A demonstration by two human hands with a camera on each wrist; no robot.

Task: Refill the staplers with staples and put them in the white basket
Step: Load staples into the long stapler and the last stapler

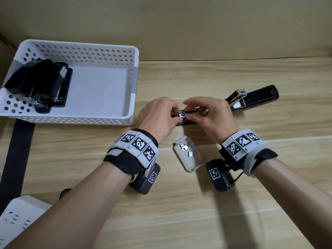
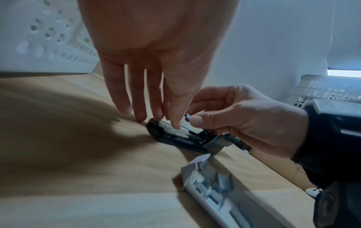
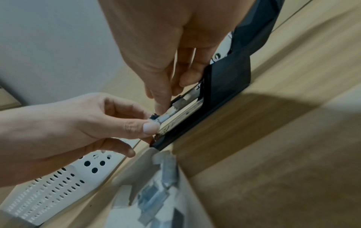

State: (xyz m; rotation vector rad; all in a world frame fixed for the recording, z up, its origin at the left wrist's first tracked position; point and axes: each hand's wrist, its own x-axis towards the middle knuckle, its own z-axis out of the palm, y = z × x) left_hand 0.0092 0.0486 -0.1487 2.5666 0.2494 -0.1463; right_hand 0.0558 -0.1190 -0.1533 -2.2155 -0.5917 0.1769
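a: black plastic and bright metal: an opened stapler (image 1: 255, 100) lies flat on the worktop (image 1: 197, 203), its top swung back to the right.

b: and the hands?

a: both meet at its near end. the left hand (image 1: 158, 114) has a pinching grip, thumb and forefinger closed on the front tip of the metal staple rail. the right hand (image 1: 210, 114) has curled fingers; its thumb (image 3: 162, 98) and fingertips press a strip of staples (image 3: 168, 115) onto the rail.

b: any containers?

a: a white basket (image 1: 133, 51) with round holes sits at the left, just beside the left hand. in its left end lie black staplers (image 1: 41, 83), packed close together. nearer the person, between the wrists, an open small cardboard box (image 1: 187, 155) holds a few short pieces of staple strip.

b: the surroundings?

a: pale wood-grain worktop, a plain beige wall (image 1: 197, 27) behind, and a white power strip (image 1: 16, 218) at the lower left.
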